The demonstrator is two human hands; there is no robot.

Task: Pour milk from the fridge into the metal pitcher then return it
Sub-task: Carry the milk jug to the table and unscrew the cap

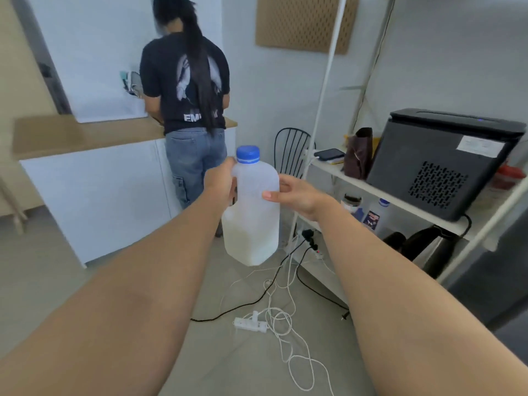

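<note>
Floor [57,281]: grey; white cables [288,324] and a black cable were seen tangled across it, with a white power strip [250,324] lying among them.

Counter [85,134]: wood-topped, over white cabinet fronts, at the far left. A second person [188,110], in a dark T-shirt and jeans, was seen standing at it, back turned to the camera.

Shelf unit [357,178]: white-framed, at the right. A black appliance [440,164] with a perforated side panel was carried on its upper shelf, beside a dark brown bag [358,157] and a phone [328,154]. Bottles and a black kettle [428,247] were noted on the shelf below.

Pegboard [305,22]: brown, mounted on the wall above.

Chair [291,151]: black wire-backed, just behind the jug.

Milk jug [253,212]: translucent plastic, held upright in mid-air above the floor, between the counter and the shelf unit; white milk was visible in roughly the lower part only. It was closed with a blue cap [248,154].

Left hand [221,181]: curled round the jug's upper left side at the handle, carrying it.

Right hand [294,194]: laid against the jug's right side, thumb resting on the front face and fingers wrapped behind, out of sight; the grip looked light, and how firmly it was closed could not be told.
</note>
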